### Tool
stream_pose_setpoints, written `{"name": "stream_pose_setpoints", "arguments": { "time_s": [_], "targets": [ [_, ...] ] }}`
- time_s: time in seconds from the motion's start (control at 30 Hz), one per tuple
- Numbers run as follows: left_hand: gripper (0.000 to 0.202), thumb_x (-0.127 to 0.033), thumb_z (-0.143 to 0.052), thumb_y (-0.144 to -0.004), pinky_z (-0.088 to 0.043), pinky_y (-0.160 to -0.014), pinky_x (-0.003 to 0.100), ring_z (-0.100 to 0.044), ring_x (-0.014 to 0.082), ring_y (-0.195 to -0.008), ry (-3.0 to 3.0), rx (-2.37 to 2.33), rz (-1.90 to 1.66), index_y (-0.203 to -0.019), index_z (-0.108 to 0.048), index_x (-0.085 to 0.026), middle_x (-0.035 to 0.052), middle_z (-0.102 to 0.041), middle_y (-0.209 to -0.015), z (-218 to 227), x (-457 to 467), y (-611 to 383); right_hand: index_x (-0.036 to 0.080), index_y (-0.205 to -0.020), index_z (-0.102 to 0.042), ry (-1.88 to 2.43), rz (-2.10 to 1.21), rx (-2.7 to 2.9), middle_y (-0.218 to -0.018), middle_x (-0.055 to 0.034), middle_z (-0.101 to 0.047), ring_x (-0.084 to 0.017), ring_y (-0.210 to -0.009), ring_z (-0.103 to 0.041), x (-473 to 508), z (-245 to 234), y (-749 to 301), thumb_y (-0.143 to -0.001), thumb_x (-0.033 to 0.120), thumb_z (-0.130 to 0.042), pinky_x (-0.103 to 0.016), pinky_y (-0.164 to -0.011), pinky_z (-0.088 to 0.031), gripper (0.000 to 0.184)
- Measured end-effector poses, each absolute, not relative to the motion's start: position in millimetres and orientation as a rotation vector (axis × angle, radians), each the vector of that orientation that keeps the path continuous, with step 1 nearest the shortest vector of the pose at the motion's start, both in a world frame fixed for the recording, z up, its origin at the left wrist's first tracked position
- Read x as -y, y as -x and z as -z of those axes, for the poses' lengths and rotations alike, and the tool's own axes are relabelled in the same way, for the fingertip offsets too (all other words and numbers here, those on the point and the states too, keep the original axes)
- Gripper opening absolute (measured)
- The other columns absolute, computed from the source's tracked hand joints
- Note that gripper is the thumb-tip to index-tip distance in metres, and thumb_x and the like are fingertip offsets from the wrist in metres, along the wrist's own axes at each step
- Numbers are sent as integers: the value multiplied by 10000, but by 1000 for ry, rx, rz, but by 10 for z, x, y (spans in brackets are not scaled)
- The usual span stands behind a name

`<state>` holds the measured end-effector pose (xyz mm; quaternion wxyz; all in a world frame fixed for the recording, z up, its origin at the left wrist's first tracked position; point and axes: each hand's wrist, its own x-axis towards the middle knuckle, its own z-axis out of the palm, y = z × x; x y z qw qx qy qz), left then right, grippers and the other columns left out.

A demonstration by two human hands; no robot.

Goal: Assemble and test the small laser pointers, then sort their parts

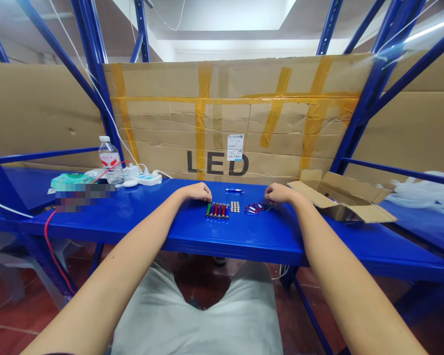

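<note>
My left hand [197, 192] rests knuckles-up on the blue shelf top [140, 217], its fingers curled just behind a row of small coloured metal tubes [217, 210]. My right hand [279, 193] lies curled at the far side of a heap of small red and blue carabiner clips [254, 208], fingertips touching them. Between the two sits a cluster of small silver button cells [235, 206]. One blue tube [234, 191] lies alone farther back, between the hands. Whether either hand grips anything is hidden.
An open cardboard box [340, 199] stands right of my right hand. At left are a water bottle [110, 159], a white power strip [145, 177], a tissue pack [71, 180] and a red cable [52, 241]. A taped cardboard sheet marked LED [222, 123] backs the shelf.
</note>
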<state>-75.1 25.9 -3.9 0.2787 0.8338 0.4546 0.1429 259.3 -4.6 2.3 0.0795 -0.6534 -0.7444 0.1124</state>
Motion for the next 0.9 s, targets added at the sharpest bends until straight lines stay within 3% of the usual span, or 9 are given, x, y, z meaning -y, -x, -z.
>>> {"name": "stream_pose_setpoints", "arguments": {
  "time_s": [0.43, 0.6, 0.73, 0.9],
  "targets": [
    [168, -250, -576, -624, -379, -589, 241, -504, 113, -598, -2249, -1158, -357, -656, -716, -162, 20, -639, -647, 0, -191, 752, 137, -710, -647, 2003, -359, 2182, -611, -32, -637, -129, -542, -562, 93, -58, -2537, -732, 125, -557, -223, -533, -393, 93],
    [159, -263, -577, -661, -421, -625, 252, -536, 122, -616, -2214, -1181, -528, -699, -691, -158, 18, -644, -673, 51, -283, 782, 129, -713, -657, 1975, -354, 2182, -637, -47, -653, -131, -559, -570, 85, -65, -2554, -741, 121, -543, -222, -538, -393, 118],
    [171, -252, -566, -723, -472, -768, 263, -626, 165, -798, -2312, -1252, -839, -778, -686, -143, 54, -707, -839, 66, -460, 651, 130, -770, -688, 1928, -225, 2131, -721, -70, -694, -156, -654, -610, 51, -56, -2524, -756, 146, -543, -225, -588, -405, 146],
    [253, -169, -566, -734, -444, -910, 276, -618, 215, -1036, -2683, -1184, -655, -948, -701, -171, 87, -707, -1083, 38, -637, 111, 140, -827, -694, 1777, -56, 2142, -879, -77, -725, -167, -790, -613, 2, 2, -2401, -779, 146, -534, -216, -652, -391, 167]
  ]
}}
